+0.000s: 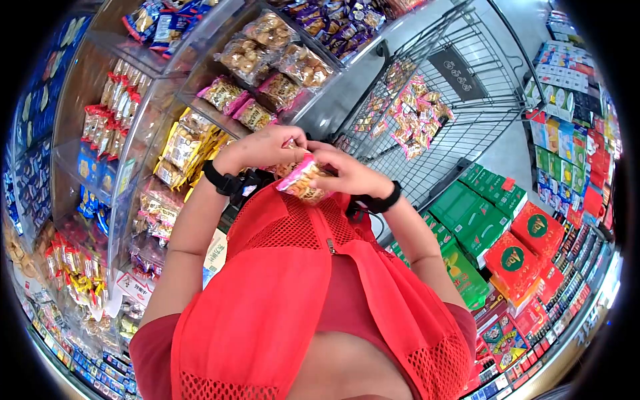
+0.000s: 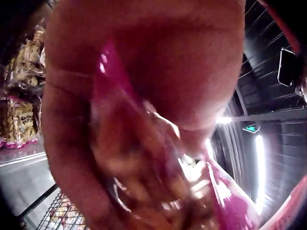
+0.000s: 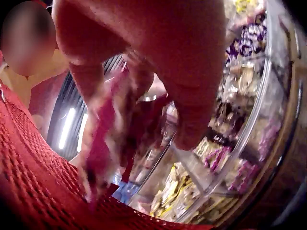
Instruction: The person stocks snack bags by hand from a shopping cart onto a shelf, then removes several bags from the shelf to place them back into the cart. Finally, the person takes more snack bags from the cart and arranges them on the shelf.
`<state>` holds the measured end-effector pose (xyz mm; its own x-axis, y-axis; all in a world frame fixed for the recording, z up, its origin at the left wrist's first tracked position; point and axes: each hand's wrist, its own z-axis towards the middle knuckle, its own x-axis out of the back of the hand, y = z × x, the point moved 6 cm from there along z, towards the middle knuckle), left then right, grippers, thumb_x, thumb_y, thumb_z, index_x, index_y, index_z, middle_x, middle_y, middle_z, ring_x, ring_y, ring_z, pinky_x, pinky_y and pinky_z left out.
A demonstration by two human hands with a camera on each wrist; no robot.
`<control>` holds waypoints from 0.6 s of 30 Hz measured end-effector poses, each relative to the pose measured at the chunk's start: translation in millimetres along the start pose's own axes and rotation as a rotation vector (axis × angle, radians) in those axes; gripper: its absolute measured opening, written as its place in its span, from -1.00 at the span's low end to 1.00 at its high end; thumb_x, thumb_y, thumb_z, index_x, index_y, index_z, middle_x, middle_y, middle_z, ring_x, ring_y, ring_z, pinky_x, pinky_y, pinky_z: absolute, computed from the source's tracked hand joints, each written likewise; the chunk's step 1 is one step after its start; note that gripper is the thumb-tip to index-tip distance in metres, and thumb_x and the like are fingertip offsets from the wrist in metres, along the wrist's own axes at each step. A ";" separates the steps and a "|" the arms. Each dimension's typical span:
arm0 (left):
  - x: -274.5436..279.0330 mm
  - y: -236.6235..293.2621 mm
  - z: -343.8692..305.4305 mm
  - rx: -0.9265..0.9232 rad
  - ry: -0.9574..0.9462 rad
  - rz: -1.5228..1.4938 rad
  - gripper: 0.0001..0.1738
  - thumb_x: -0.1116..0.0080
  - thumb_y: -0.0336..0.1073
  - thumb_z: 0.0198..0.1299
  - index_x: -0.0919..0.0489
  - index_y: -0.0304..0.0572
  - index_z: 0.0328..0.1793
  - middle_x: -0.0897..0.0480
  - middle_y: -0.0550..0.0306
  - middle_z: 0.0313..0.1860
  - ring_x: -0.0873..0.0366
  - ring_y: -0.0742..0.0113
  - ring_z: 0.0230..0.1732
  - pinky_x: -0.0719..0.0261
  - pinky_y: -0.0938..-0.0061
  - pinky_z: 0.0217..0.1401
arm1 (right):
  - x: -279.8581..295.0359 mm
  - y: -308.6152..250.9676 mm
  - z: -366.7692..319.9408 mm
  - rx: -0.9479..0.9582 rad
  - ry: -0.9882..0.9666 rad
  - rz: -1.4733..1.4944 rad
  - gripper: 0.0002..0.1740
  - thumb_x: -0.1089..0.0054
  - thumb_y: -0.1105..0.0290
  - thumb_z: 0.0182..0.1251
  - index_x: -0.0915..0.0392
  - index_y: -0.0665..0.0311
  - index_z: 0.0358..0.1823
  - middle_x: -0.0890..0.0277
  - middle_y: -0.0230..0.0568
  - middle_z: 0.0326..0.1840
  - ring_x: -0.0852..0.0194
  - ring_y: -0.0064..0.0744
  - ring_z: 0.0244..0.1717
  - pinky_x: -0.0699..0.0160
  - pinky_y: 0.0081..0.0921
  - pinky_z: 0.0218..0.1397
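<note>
Both hands are close together in front of the chest in the head view. The right hand (image 1: 350,175) holds a pink-edged snack packet (image 1: 303,181) with golden-brown pieces showing through its clear film. Bent over the packets, the left hand (image 1: 263,148) almost touches the right fingers. Its palm and fingers close around a pink and clear snack packet (image 2: 144,167) in the left wrist view, mostly blurred there. In the right wrist view, the right hand (image 3: 144,38) has fingers and thumb around a pink wrapper (image 3: 103,134).
A wire shopping cart (image 1: 480,120) stands ahead to the right with several similar packets (image 1: 417,117) inside. Clear-walled bins (image 1: 193,87) of bagged snacks rise at the left. Green cartons (image 1: 470,220) and red boxes (image 1: 513,260) are stacked at the right.
</note>
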<state>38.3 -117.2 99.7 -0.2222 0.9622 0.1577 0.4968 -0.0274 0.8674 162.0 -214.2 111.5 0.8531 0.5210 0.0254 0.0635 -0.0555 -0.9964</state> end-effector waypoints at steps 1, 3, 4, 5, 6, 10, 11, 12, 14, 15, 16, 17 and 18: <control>5.6 4.5 -6.6 -0.023 0.032 -0.008 -0.60 -0.17 -0.01 0.32 -0.50 -0.23 -0.07 -0.61 0.16 -0.38 -0.53 0.53 -0.35 -0.51 0.47 -0.34 | -11.5 15.0 8.6 -0.113 0.036 0.197 -0.58 -0.26 0.35 0.32 -0.42 0.27 0.16 -0.20 -0.03 0.37 -0.22 -0.26 0.36 -0.29 -0.35 0.34; 28.5 -18.0 -14.5 -0.023 0.416 -0.110 -0.59 -0.09 0.01 0.37 -0.47 -0.25 -0.06 -0.61 0.14 -0.32 -0.55 0.50 -0.33 -0.53 0.46 -0.30 | -22.4 23.4 22.9 -0.199 0.158 0.377 -0.54 -0.22 0.35 0.37 -0.35 0.33 0.22 -0.26 -0.17 0.29 -0.28 -0.46 0.26 -0.38 -0.44 0.25; 36.7 -34.7 -19.3 -0.022 0.606 -0.161 -0.58 -0.05 0.02 0.40 -0.45 -0.26 -0.05 -0.61 0.13 -0.29 -0.56 0.49 -0.33 -0.54 0.46 -0.29 | -21.7 21.0 28.8 -0.168 0.245 0.358 -0.53 -0.19 0.36 0.39 -0.31 0.36 0.25 -0.30 -0.24 0.23 -0.31 -0.54 0.22 -0.41 -0.49 0.21; 35.4 -57.8 -24.7 -0.081 0.571 -0.409 -0.59 0.06 0.01 0.45 -0.43 -0.25 0.00 -0.59 0.14 -0.20 -0.58 0.41 -0.21 -0.57 0.44 -0.10 | -24.8 23.4 30.1 -0.217 0.269 0.543 -0.56 -0.14 0.39 0.44 -0.28 0.34 0.27 -0.39 -0.35 0.11 -0.38 -0.60 0.12 -0.45 -0.53 0.17; 22.7 -49.3 -38.3 0.112 0.478 -0.916 -0.61 0.11 0.00 0.48 -0.37 -0.19 0.09 -0.55 0.19 -0.09 -0.54 0.35 -0.03 -0.51 0.40 0.13 | -26.1 18.8 36.7 -0.161 0.352 0.645 -0.58 -0.10 0.39 0.47 -0.26 0.33 0.26 -0.44 -0.41 0.03 -0.42 -0.64 0.04 -0.46 -0.58 0.14; -20.1 -88.1 -46.4 -0.146 0.589 -0.981 -0.46 -0.06 -0.10 0.42 -0.24 -0.18 0.38 -0.45 0.13 0.23 -0.40 0.36 0.28 -0.35 0.40 0.37 | -27.6 25.5 48.7 -0.172 0.521 0.390 -0.55 -0.13 0.38 0.46 -0.24 0.36 0.27 -0.47 -0.33 -0.03 -0.45 -0.64 -0.08 -0.51 -0.59 -0.02; -29.7 -89.6 -43.2 -0.225 0.519 -1.015 -0.34 -0.10 -0.20 0.40 -0.12 -0.23 0.51 -0.40 0.09 0.32 -0.37 0.34 0.31 -0.34 0.37 0.37 | -27.4 26.3 52.0 -0.190 0.537 0.305 -0.54 -0.13 0.38 0.46 -0.23 0.37 0.27 -0.48 -0.30 -0.06 -0.46 -0.64 -0.10 -0.51 -0.60 -0.06; -30.1 -84.5 -44.5 -0.215 0.514 -1.012 -0.35 -0.10 -0.23 0.39 -0.13 -0.25 0.50 -0.41 0.10 0.31 -0.38 0.34 0.30 -0.35 0.39 0.36 | -26.6 23.7 55.4 -0.180 0.560 0.195 -0.52 -0.14 0.38 0.45 -0.21 0.38 0.28 -0.49 -0.27 -0.09 -0.46 -0.64 -0.12 -0.51 -0.60 -0.08; -29.0 -73.9 -46.3 -0.190 0.495 -1.003 -0.37 -0.11 -0.30 0.38 -0.14 -0.29 0.48 -0.42 0.11 0.29 -0.39 0.35 0.28 -0.37 0.42 0.33 | -27.7 18.1 59.7 -0.158 0.610 -0.022 -0.48 -0.15 0.37 0.45 -0.18 0.40 0.31 -0.50 -0.22 -0.14 -0.46 -0.62 -0.16 -0.50 -0.60 -0.13; -22.7 -63.5 -48.4 -0.215 0.508 -1.039 -0.41 -0.10 -0.33 0.38 -0.17 -0.31 0.45 -0.43 0.09 0.26 -0.42 0.38 0.24 -0.39 0.44 0.31 | -28.3 21.9 62.0 -0.163 0.650 0.005 -0.47 -0.11 0.35 0.47 -0.16 0.40 0.33 -0.50 -0.20 -0.13 -0.47 -0.58 -0.14 -0.50 -0.58 -0.10; -20.3 -64.8 -45.7 -0.206 0.584 -1.044 -0.40 -0.12 -0.33 0.36 -0.17 -0.32 0.44 -0.44 0.08 0.24 -0.43 0.38 0.22 -0.41 0.45 0.29 | -28.5 29.8 65.7 -0.167 0.689 0.031 -0.46 -0.07 0.33 0.49 -0.13 0.41 0.35 -0.50 -0.18 -0.13 -0.47 -0.54 -0.12 -0.49 -0.55 -0.08; -17.8 -67.3 -40.9 -0.193 0.659 -1.047 -0.39 -0.14 -0.33 0.35 -0.17 -0.34 0.43 -0.45 0.07 0.23 -0.44 0.38 0.21 -0.42 0.46 0.27 | -28.8 38.4 69.9 -0.172 0.728 0.060 -0.45 -0.03 0.31 0.51 -0.11 0.41 0.38 -0.50 -0.15 -0.12 -0.47 -0.50 -0.10 -0.49 -0.53 -0.05; -15.5 -71.2 -36.0 -0.178 0.734 -1.049 -0.38 -0.16 -0.33 0.34 -0.17 -0.35 0.41 -0.46 0.05 0.22 -0.45 0.38 0.19 -0.43 0.47 0.25 | -29.7 43.9 73.9 -0.178 0.768 0.090 -0.44 0.01 0.29 0.54 -0.09 0.42 0.40 -0.50 -0.13 -0.11 -0.47 -0.46 -0.09 -0.49 -0.51 -0.03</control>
<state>-23.9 -139.9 52.5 -0.8701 0.1744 -0.4610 -0.2995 0.5557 0.7756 101.2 -169.2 61.1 0.9733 -0.2221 0.0581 0.0035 -0.2386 -0.9711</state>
